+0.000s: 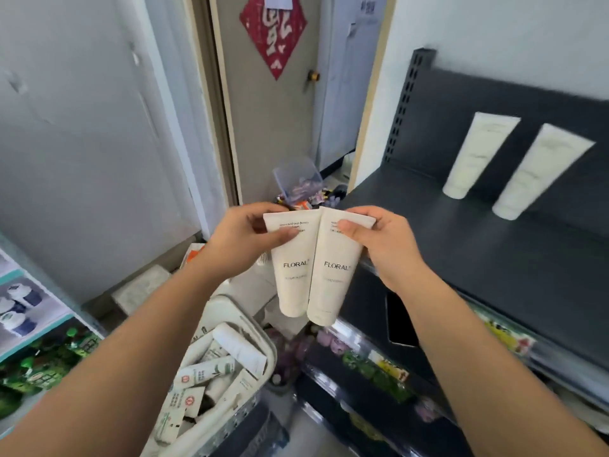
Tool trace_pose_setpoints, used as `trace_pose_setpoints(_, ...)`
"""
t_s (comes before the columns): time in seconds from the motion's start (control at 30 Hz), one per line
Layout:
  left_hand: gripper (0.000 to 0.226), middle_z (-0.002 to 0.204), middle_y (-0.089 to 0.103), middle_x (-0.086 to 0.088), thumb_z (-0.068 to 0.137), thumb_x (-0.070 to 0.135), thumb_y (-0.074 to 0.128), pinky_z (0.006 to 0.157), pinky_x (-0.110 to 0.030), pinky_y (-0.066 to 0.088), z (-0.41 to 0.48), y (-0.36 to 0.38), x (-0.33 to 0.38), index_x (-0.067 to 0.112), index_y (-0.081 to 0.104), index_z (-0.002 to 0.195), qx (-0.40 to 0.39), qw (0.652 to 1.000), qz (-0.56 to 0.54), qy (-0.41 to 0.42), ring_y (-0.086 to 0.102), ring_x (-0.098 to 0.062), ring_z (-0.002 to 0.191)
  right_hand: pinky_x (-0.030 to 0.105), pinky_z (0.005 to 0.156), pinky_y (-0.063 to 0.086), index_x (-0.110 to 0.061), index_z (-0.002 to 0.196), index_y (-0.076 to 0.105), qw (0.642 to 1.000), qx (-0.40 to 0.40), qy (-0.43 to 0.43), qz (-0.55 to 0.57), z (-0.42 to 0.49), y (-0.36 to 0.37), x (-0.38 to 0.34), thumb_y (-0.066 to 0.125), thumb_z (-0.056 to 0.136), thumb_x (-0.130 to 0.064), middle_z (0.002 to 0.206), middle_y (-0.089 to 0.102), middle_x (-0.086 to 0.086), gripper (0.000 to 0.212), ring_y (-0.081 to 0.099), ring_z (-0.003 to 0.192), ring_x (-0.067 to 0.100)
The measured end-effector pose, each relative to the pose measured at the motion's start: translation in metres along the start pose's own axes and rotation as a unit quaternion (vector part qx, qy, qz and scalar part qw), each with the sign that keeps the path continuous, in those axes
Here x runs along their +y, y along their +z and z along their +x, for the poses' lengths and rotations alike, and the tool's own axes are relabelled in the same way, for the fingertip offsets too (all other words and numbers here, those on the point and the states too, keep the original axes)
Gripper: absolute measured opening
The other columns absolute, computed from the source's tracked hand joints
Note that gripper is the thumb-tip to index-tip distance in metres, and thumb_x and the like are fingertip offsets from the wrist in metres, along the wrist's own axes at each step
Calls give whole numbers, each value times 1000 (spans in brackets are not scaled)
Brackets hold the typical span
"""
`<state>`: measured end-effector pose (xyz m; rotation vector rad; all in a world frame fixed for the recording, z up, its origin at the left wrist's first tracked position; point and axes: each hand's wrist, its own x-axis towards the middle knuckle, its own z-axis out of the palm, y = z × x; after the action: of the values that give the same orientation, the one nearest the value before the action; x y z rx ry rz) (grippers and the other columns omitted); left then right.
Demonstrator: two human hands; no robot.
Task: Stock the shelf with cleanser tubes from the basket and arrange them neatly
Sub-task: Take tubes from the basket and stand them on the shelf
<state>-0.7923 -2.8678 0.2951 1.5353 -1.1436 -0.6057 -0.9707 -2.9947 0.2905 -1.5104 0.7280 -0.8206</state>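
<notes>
I hold two cream "FLORAL" cleanser tubes side by side, caps down, above the basket. My left hand (pixel 244 239) pinches the crimped top of the left tube (pixel 291 275). My right hand (pixel 379 242) pinches the top of the right tube (pixel 331 278). The two tubes touch along their inner edges. The dark shelf (pixel 461 245) lies to the right, and two more cream tubes (pixel 478 153) (pixel 540 173) stand on it, leaning against its back panel. The white basket (pixel 270 347) sits low in the middle, holding several tubes and small boxes.
A grey door (pixel 263 127) with a red paper diamond stands straight ahead. Lower shelves (pixel 379 367) at right carry green and purple packets. Another rack (pixel 29 324) with bottles is at the far left. A clear bin of small items (pixel 300 183) sits by the door.
</notes>
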Motion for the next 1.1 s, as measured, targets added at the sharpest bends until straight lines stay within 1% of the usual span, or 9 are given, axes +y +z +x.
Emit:
trace_pose_setpoints(0.13, 15, 78, 75, 13, 81, 7, 73, 59, -15, 53, 16, 42, 53, 15, 70, 94, -8, 998, -3, 56, 70, -4, 73, 33, 69, 56, -17, 83, 70, 998, 45, -36, 8, -11, -56, -39, 73, 83, -5, 80, 74, -1, 13, 69, 78, 16)
trace_pose_setpoints(0.23, 15, 90, 76, 1, 84, 10, 71, 67, -28, 60, 28, 73, 87, 11, 70, 99, -27, 995, -23, 91, 73, -16, 83, 28, 69, 57, -18, 85, 70, 995, 70, -72, -8, -17, -98, -68, 73, 84, -8, 86, 74, -1, 11, 70, 81, 15)
trace_pose_setpoints(0.33, 11, 84, 75, 11, 86, 12, 70, 59, -18, 55, 44, 107, 108, 15, 68, 97, -25, 991, -25, 130, 72, -5, 78, 25, 70, 58, -21, 84, 70, 987, 107, -118, -37, -19, -132, -88, 73, 85, -9, 87, 74, -3, 13, 70, 81, 11)
trace_pose_setpoints(0.43, 11, 73, 72, 14, 85, 10, 72, 55, -12, 48, 62, 142, 111, 16, 67, 94, -20, 989, -51, 138, 65, 2, 63, 22, 67, 56, -24, 85, 69, 975, 156, -135, -84, -19, -158, -90, 72, 86, -11, 89, 73, -4, 13, 68, 80, 8)
trace_pose_setpoints(0.7, 19, 95, 73, 8, 85, 21, 73, 72, -23, 54, 102, 210, 80, 19, 66, 102, -28, 990, -46, 130, 69, -7, 87, 25, 75, 54, -25, 101, 69, 950, 267, -106, -123, -15, -188, -42, 72, 86, -22, 94, 70, -14, 15, 66, 88, 4)
trace_pose_setpoints(0.8, 28, 102, 71, 14, 82, 22, 76, 79, -22, 55, 108, 217, 74, 27, 62, 107, -87, 987, -30, 131, 67, -2, 95, 21, 78, 55, -31, 109, 59, 956, 251, -91, -126, -19, -188, -31, 73, 85, -16, 104, 66, -17, 31, 63, 95, 0)
trace_pose_setpoints(0.93, 59, 109, 64, 30, 74, 22, 83, 80, -14, 52, 107, 223, 53, 36, 51, 122, -170, 978, 20, 120, 61, 10, 102, 21, 84, 51, -39, 116, 51, 968, 200, -31, -150, -25, -190, -12, 75, 83, -16, 114, 63, -20, 46, 59, 105, -3)
trace_pose_setpoints(1.03, 62, 105, 63, 37, 73, 23, 84, 81, -16, 52, 118, 225, 45, 48, 47, 115, -197, 973, 25, 113, 60, 12, 101, 14, 83, 48, -42, 121, 51, 965, 210, -29, -152, -21, -193, -7, 74, 84, -15, 116, 63, -21, 52, 58, 105, -7)
trace_pose_setpoints(1.1, 60, 106, 61, 34, 74, 24, 83, 82, -13, 49, 130, 228, 45, 47, 46, 115, -196, 973, 25, 121, 59, 13, 101, 13, 82, 46, -40, 122, 51, 961, 224, -27, -158, -16, -196, -8, 73, 85, -14, 119, 63, -19, 51, 58, 107, -5)
